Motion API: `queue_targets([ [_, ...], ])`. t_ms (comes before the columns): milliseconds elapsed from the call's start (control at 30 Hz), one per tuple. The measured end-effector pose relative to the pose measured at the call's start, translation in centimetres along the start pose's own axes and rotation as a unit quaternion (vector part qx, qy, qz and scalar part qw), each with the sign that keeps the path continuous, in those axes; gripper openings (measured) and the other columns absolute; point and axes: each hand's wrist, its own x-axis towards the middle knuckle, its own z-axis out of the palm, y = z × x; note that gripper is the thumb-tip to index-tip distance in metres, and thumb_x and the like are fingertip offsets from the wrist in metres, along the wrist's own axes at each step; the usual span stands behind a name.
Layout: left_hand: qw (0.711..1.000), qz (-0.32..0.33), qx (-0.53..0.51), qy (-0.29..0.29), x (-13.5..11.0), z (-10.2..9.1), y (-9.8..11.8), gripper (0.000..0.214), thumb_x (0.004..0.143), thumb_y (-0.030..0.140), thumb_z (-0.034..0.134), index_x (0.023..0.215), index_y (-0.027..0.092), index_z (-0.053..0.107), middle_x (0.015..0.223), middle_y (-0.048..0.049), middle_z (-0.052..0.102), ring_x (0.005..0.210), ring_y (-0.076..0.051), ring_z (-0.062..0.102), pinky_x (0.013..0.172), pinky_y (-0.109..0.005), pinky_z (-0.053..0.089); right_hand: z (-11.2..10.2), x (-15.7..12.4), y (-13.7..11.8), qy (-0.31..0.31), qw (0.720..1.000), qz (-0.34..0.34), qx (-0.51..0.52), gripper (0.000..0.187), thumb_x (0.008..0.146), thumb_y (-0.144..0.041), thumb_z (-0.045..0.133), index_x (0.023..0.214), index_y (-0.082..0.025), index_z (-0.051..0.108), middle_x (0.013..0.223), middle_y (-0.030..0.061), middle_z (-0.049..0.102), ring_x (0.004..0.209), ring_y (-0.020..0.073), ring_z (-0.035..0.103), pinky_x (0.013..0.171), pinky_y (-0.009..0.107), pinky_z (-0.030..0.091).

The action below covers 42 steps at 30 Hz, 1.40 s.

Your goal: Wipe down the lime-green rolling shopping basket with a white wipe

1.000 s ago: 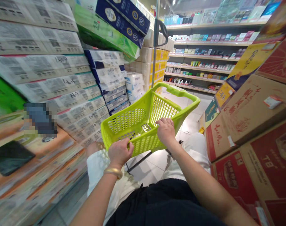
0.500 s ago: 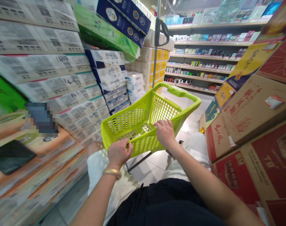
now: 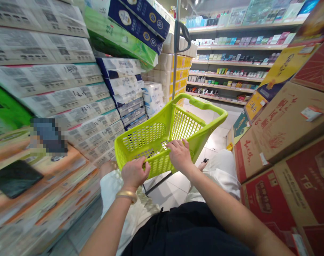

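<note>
In the middle of the head view stands a lime-green plastic shopping basket (image 3: pixel 151 138) with perforated walls, tilted in the picture and with nothing seen inside. My left hand (image 3: pixel 135 172) grips its near rim at the left, thumb pointing along it and fingers closed over the edge. Farther right on the same rim, my right hand (image 3: pixel 179 153) is curled over the edge, fingers reaching inward. A grey metal pole (image 3: pixel 175 76) with a black loop handle (image 3: pixel 184 36) rises at the basket's far corner. Under the basket shows a dark bar (image 3: pixel 159 182).
Stacked white packs (image 3: pixel 44 81) and orange packs (image 3: pixel 76 170) line the left; a black phone-like slab (image 3: pixel 16 177) lies on the orange ones. Cardboard cartons (image 3: pixel 282 117) crowd the right. Behind are shelves (image 3: pixel 228 64) of small goods. Tiled floor (image 3: pixel 175 188) shows below.
My right hand has slid left along the near rim, closer to my left hand. The left hand and the basket have stayed almost in place.
</note>
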Motion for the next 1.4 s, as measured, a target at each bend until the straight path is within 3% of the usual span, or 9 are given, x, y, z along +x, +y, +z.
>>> queue_targets([
  [300, 1.0, 0.015, -0.014, -0.019, 0.5, 0.2, -1.2, 0.033, 0.088, 0.038, 0.039, 0.085, 0.022, 0.067, 0.081, -0.006, 0.074, 0.077, -0.023, 0.067, 0.066, -0.031, 0.04, -4.3, 1.7, 6.6, 0.037, 0.997, 0.061, -0.043, 0.032, 0.086, -0.007, 0.048, 0.102, -0.023, 0.071, 0.111, 0.0053, 0.07, 0.112, 0.0229, 0.055, 0.112, 0.043, 0.014],
  [467, 0.999, 0.004, -0.012, -0.048, 1.3, 0.2, -2.4, 0.038, 0.089, 0.04, 0.037, 0.091, 0.021, 0.07, 0.086, -0.0072, 0.075, 0.082, -0.024, 0.068, 0.069, -0.032, 0.042, -3.7, 1.7, 5.7, 0.053, 0.994, 0.074, -0.066, 0.031, 0.086, -0.007, 0.049, 0.099, -0.022, 0.072, 0.109, 0.0062, 0.069, 0.111, 0.0232, 0.054, 0.111, 0.039, 0.017],
  [600, 0.999, 0.004, -0.005, -0.035, 1.9, -0.9, -2.8, 0.045, 0.089, 0.039, 0.039, 0.118, 0.018, 0.066, 0.095, -0.0103, 0.074, 0.093, -0.028, 0.066, 0.089, -0.042, 0.043, -3.2, 1.4, 4.4, 0.057, 0.994, 0.069, -0.066, 0.03, 0.087, -0.008, 0.048, 0.1, -0.021, 0.072, 0.109, 0.0074, 0.069, 0.109, 0.0238, 0.053, 0.112, 0.039, 0.017],
  [700, 0.998, -0.027, -0.005, 0.059, 2.2, -1.8, -1.4, 0.05, 0.089, 0.034, 0.043, 0.133, 0.015, 0.056, 0.108, -0.015, 0.071, 0.107, -0.033, 0.061, 0.103, -0.052, 0.034, -3.0, 1.2, 3.6, 0.058, 0.994, 0.064, -0.066, 0.03, 0.088, -0.008, 0.048, 0.1, -0.021, 0.072, 0.109, 0.0079, 0.069, 0.108, 0.024, 0.053, 0.112, 0.039, 0.018],
  [767, 0.995, -0.013, -0.038, 0.092, 2.5, -2.0, 0.5, 0.049, 0.088, 0.031, 0.044, 0.134, 0.015, 0.054, 0.118, -0.0164, 0.067, 0.113, -0.033, 0.057, 0.105, -0.051, 0.034, -2.9, 1.1, 3.1, 0.055, 0.994, 0.065, -0.067, 0.029, 0.089, -0.009, 0.048, 0.1, -0.021, 0.072, 0.109, 0.0082, 0.068, 0.108, 0.0241, 0.053, 0.112, 0.039, 0.018],
  [933, 0.979, 0.107, -0.161, 0.057, 3.3, -1.0, 6.1, 0.049, 0.087, 0.024, 0.046, 0.136, 0.018, 0.05, 0.131, -0.0125, 0.062, 0.121, -0.027, 0.054, 0.108, -0.044, 0.035, -2.8, 0.7, 2.0, 0.043, 0.995, 0.053, -0.067, 0.027, 0.09, -0.01, 0.049, 0.103, -0.021, 0.07, 0.112, 0.0085, 0.068, 0.11, 0.0243, 0.053, 0.113, 0.04, 0.017],
  [1000, 0.978, 0.114, -0.173, 0.038, 3.5, -0.3, 7.2, 0.05, 0.086, 0.023, 0.048, 0.135, 0.019, 0.051, 0.129, -0.0125, 0.062, 0.121, -0.028, 0.054, 0.108, -0.045, 0.034, -3.0, 0.5, 2.0, 0.037, 0.997, 0.042, -0.062, 0.029, 0.09, -0.01, 0.048, 0.105, -0.023, 0.069, 0.113, 0.0075, 0.068, 0.111, 0.0239, 0.054, 0.112, 0.042, 0.015],
  [1167, 0.974, 0.137, -0.18, -0.002, 3.2, 1.0, 7.3, 0.053, 0.082, 0.025, 0.054, 0.134, 0.018, 0.05, 0.119, -0.0126, 0.064, 0.113, -0.029, 0.055, 0.101, -0.044, 0.037, -4.6, 0.2, 4.0, 0.046, 0.997, 0.043, -0.05, 0.033, 0.087, -0.008, 0.048, 0.106, -0.025, 0.069, 0.113, 0.0051, 0.069, 0.113, 0.0234, 0.054, 0.112, 0.044, 0.011],
  [1400, 0.968, 0.142, -0.204, -0.016, 3.4, 1.0, 7.4, 0.058, 0.077, 0.022, 0.053, 0.135, 0.021, 0.049, 0.119, -0.0095, 0.062, 0.11, -0.027, 0.053, 0.1, -0.044, 0.035, -7.8, 0.7, 9.7, 0.159, 0.977, 0.127, -0.068, 0.034, 0.082, -0.008, 0.047, 0.099, -0.024, 0.072, 0.108, 0.0064, 0.068, 0.109, 0.0246, 0.055, 0.111, 0.047, 0.012],
])
